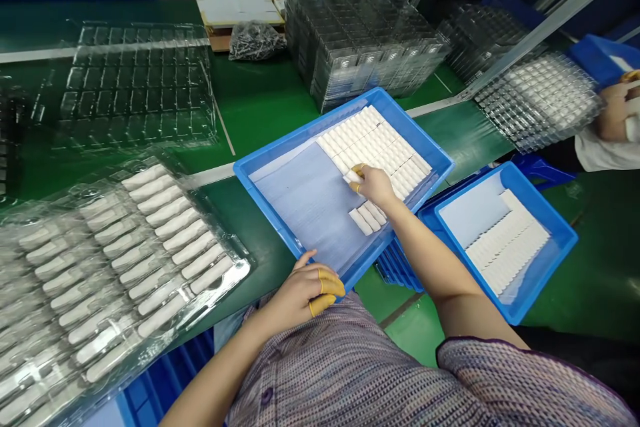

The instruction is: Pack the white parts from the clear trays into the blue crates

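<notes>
A blue tray (273, 147), lined with a pale blue sheet, lies tilted at the edge of the green bench. Rows of small white rectangular pieces (370, 137) fill its far right part, and several more (367, 219) lie nearer me. My right hand (375, 185), in yellow finger cots, pinches one white piece (353, 177) between thumb and fingertips, just above the sheet. At the tray's near corner, my left hand (307, 290) grips the rim with yellow-cotted fingers curled; one finger points along the inside.
Clear plastic trays of white pieces (165, 233) lie at left, an unfilled clear tray (135, 80) behind. A tall stack of clear trays (360, 40) stands at the back. Another blue tray (565, 240) sits lower right. Someone else's hand (620, 107) shows at far right.
</notes>
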The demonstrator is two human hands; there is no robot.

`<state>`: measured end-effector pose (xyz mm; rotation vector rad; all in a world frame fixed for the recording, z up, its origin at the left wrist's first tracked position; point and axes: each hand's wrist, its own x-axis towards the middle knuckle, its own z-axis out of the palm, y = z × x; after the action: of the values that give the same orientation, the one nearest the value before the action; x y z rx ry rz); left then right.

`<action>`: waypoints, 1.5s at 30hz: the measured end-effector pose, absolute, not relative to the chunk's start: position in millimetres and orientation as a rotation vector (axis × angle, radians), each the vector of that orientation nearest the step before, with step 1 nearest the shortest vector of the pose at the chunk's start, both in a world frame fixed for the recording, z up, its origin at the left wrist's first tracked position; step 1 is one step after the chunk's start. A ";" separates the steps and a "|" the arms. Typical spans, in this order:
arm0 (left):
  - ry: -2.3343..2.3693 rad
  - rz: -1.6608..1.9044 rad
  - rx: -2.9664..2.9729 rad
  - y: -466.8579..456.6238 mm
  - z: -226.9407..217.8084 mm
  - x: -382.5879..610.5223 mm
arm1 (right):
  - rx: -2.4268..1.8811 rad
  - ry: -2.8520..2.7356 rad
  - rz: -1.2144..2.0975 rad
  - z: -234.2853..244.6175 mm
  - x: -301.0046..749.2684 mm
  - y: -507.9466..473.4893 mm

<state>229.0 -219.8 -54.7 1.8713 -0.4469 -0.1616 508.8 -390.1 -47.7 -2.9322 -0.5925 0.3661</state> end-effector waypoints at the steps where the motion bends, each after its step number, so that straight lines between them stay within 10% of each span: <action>1: -0.456 -0.149 1.886 -219.8 -54.9 228.1 | -2.916 -0.580 0.326 -45.6 515.7 -386.1; 14: -0.777 0.160 2.749 -126.6 -63.0 281.3 | -3.026 -0.817 0.328 -61.6 541.5 -342.2; 24: -1.040 -0.074 2.496 -310.0 -64.0 279.4 | -2.998 -0.857 0.421 -56.0 545.4 -418.5; 34: -0.913 0.121 2.279 -128.4 -49.6 415.9 | -2.914 -0.994 0.251 -82.4 528.1 -439.9; 45: -1.318 0.114 2.618 -184.4 -57.2 402.6 | -2.799 -1.216 0.236 -92.3 523.7 -464.8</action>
<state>402.6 -184.4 -57.2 2.6183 -1.3176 0.1138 523.7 -464.8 -92.3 -2.7986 -1.2165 0.2362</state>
